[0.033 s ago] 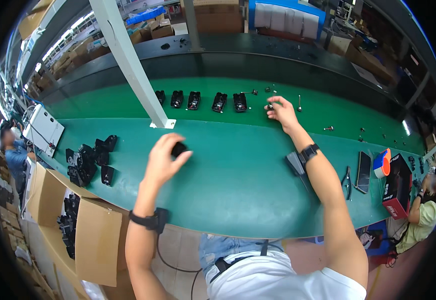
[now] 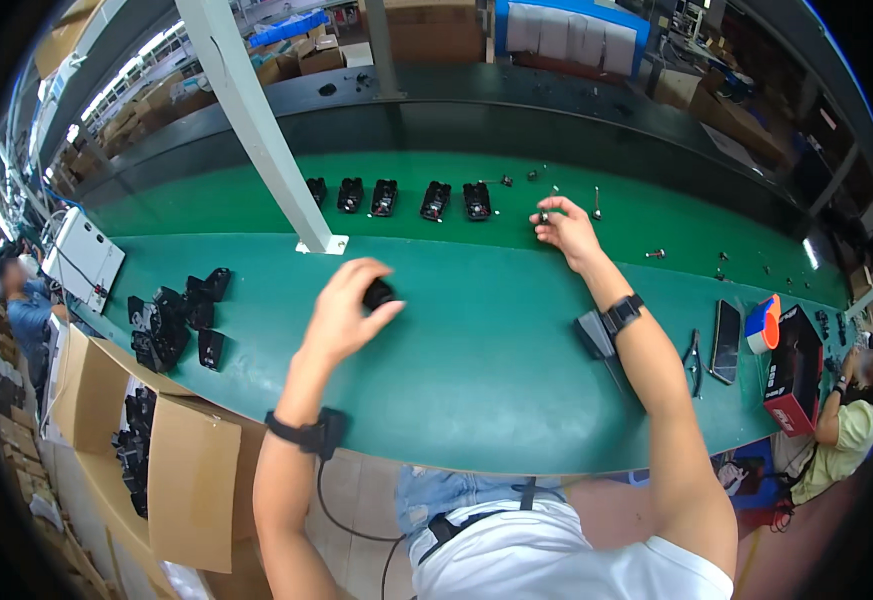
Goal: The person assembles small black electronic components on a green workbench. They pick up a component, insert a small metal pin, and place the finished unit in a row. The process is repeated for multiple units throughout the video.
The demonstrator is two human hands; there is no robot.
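The box (image 2: 191,485) holds black parts (image 2: 136,450); a post (image 2: 256,130) partly hides one shell (image 2: 318,189). Left hand (image 2: 344,310) clasps a black piece (image 2: 378,293); right hand (image 2: 568,233) pinches a small part (image 2: 543,217).

The green surface (image 2: 476,370) looks smooth with a soft sheen, the held black piece (image 2: 380,293) and far housings (image 2: 436,201) like plastic, the left post (image 2: 246,120) painted metal, the near-left carton (image 2: 194,485) matt cardboard, the right phone (image 2: 725,342) glossy.
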